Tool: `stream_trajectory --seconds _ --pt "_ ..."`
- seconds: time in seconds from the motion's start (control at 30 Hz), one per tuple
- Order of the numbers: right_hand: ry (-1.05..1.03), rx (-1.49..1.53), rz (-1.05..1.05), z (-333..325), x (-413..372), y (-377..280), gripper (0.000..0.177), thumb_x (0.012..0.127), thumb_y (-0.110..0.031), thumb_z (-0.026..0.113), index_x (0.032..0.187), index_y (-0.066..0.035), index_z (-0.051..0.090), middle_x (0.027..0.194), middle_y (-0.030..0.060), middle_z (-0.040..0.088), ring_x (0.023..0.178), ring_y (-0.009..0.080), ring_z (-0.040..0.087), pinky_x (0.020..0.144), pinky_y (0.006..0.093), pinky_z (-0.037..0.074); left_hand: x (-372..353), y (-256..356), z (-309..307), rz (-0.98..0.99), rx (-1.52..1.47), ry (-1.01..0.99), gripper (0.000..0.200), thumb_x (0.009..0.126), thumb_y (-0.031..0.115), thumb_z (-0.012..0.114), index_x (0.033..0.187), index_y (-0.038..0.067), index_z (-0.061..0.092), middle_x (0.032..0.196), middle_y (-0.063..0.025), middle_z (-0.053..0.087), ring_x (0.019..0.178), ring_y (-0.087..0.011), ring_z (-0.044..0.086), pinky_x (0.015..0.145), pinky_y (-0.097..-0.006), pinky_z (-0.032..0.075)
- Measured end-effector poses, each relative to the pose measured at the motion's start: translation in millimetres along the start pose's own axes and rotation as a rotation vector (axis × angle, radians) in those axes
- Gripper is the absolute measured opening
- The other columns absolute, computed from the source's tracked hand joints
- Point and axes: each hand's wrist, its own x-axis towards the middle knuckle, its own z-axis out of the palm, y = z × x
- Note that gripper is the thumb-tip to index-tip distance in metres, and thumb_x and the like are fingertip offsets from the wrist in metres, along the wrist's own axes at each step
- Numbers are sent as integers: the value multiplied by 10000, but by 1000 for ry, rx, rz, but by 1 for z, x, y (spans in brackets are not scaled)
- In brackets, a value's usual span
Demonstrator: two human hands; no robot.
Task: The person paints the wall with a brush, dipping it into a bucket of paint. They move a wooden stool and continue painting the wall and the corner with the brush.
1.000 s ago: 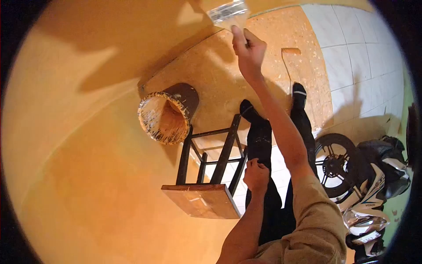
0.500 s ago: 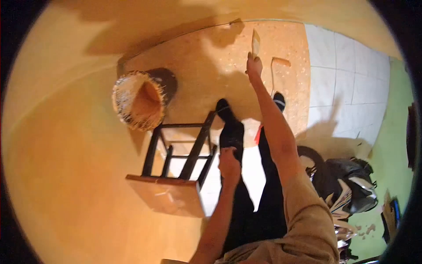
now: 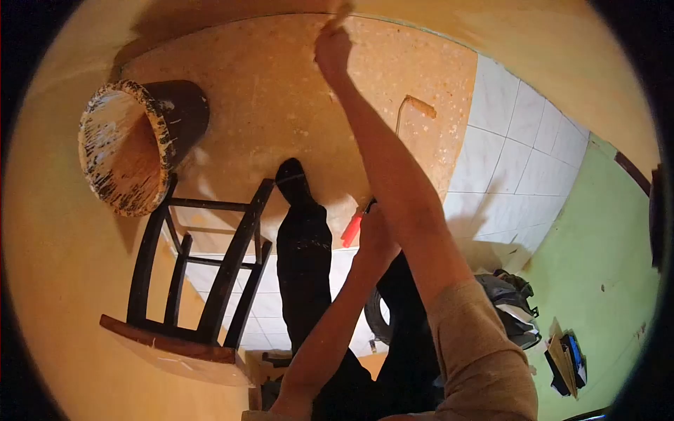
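My right hand reaches far forward, close to where the floor covering meets the wall. It is closed around a flat, pale hand tool that looks like a paintbrush, blurred here. Nearer to me, my left hand is curled over my leg, partly behind my right forearm. Whatever it may hold is hidden. Beside it shows the red handle of a paint roller, and the orange roller head lies farther off on the floor covering. My right arm hides part of the wire frame.
A paint-crusted bucket stands at the left with its mouth towards me. Close to it is a dark-legged wooden stool. White tiles border the covering. Along the green wall are a dark bag and a bundle of flat things.
My right hand has moved forward and left with the paintbrush, up to the wall's foot. My left hand now appears beside the red handle. The view has turned, shifting the bucket and stool left.
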Motion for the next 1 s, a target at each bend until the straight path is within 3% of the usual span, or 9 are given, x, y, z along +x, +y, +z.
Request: stream_trajectory --seconds 0.1,0.2,0.33,0.5,0.53,0.6,0.7,0.8,1.0 --pt "-291 -263 -211 -21 -27 -21 389 988 -274 487 818 60 591 698 286 605 719 496 614 635 527 489 5 -1 8 -61 276 -102 198 858 222 675 908 34 639 861 -152 626 794 -332 659 675 -449 554" --pt "-187 -310 -539 -37 -3 15 379 993 -263 485 816 51 603 691 270 612 682 473 617 587 520 467 17 20 -14 -273 271 -294 248 835 152 661 1019 -10 623 917 -211 653 891 -410 654 757 -477 549" --pt "73 -217 -186 -102 0 -6 378 994 -261 531 781 48 566 603 226 577 530 358 575 512 446 449 14 14 -14 -264 310 -287 238 844 147 655 1015 -14 616 914 -214 642 867 -403 655 748 -471 553" --pt "499 100 261 -78 20 17 342 995 -249 500 848 55 550 566 161 538 511 295 553 508 443 454 14 -1 -17 -231 408 -234 280 878 295 674 1051 81 625 894 -136 638 863 -326 659 724 -441 548" --pt "473 -147 -115 -63 21 15 345 991 -252 493 848 57 551 599 178 569 527 335 566 532 459 475 13 -4 -16 -230 406 -236 280 878 295 674 1051 81 625 894 -136 638 863 -326 659 724 -441 548" --pt "186 -394 -341 -40 11 6 355 982 -259 489 848 62 560 686 224 623 588 414 601 586 498 505 12 -6 -12 -284 363 -233 295 879 310 673 1070 88 631 906 -138 644 888 -335 657 763 -454 543" --pt "-367 -512 -269 -30 -27 -23 378 999 -281 476 1004 88 556 892 307 649 821 465 643 702 518 509 12 -10 -9 -282 390 -307 300 883 321 669 1076 94 632 905 -138 644 895 -338 659 756 -454 548" --pt "-568 -673 -400 -43 -28 -38 370 993 -284 487 963 74 574 747 283 643 736 456 646 683 518 520 17 -9 -15 -291 341 -293 304 896 325 654 1088 90 629 931 -150 642 909 -350 658 748 -470 551" --pt "-26 -553 -337 -174 27 -39 354 963 -303 561 844 28 595 665 256 620 659 479 617 567 525 481 18 -5 -19 -322 304 -317 310 932 291 610 1149 69 623 1009 -205 657 932 -384 651 817 -474 520"
